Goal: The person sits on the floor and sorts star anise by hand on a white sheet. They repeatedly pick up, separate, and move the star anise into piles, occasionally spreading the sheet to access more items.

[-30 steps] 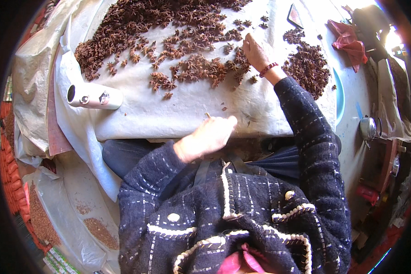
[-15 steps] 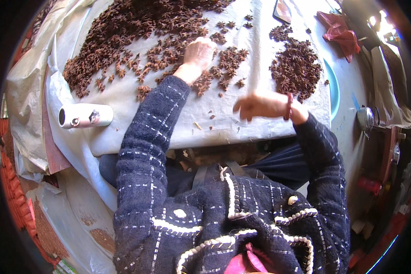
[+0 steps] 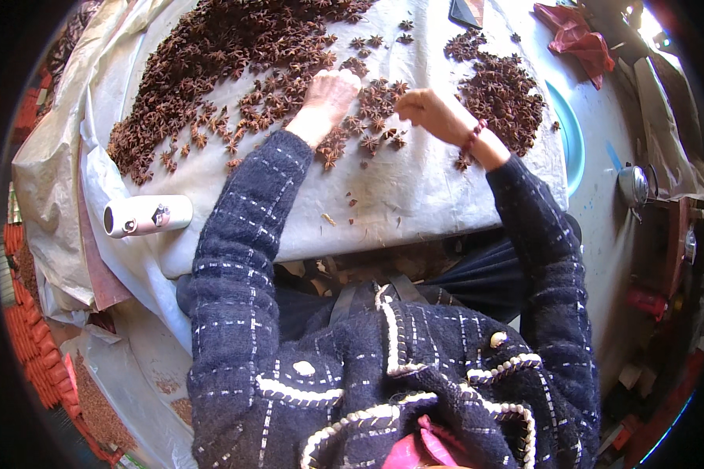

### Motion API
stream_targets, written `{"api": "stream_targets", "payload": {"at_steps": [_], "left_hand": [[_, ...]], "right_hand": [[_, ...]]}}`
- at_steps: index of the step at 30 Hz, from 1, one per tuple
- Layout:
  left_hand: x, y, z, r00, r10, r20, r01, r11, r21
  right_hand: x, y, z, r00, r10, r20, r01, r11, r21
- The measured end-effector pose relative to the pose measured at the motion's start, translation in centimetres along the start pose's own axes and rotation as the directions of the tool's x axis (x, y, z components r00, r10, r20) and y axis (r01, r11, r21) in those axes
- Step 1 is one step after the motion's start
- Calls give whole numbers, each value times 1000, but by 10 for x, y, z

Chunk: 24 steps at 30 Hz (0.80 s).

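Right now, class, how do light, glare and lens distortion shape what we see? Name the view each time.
Head view: glare bleaches patches near the upper right rim; head view: the white sheet shines brightly, while the large star anise heap looks dark; head view: the fisheye lens leaves black, rounded corners; head view: the left hand looks pale in strong light.

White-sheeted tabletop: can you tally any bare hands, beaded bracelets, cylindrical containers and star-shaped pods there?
Bare left hand and right hand: 2
Dark-red beaded bracelet: 1
White cylindrical container: 1
Brown star-shaped pods: too many to count
Total, pods aside: 4
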State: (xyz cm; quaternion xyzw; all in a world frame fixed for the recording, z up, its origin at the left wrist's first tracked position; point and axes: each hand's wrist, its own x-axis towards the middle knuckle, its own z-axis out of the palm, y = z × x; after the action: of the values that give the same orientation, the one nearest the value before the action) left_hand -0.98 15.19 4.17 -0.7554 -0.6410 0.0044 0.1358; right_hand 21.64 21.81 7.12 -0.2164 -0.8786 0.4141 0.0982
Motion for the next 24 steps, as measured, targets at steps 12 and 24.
{"api": "stream_targets", "payload": {"at_steps": [12,24], "left_hand": [[-65,29,-39,924,-338,-182,210,841,-498],[-232,112,-113,951,-158,264,307,422,-853]], "right_hand": [[77,1,31,979,-100,-180,53,967,-248],[161,11,74,827,-556,89,449,555,-700]]}}
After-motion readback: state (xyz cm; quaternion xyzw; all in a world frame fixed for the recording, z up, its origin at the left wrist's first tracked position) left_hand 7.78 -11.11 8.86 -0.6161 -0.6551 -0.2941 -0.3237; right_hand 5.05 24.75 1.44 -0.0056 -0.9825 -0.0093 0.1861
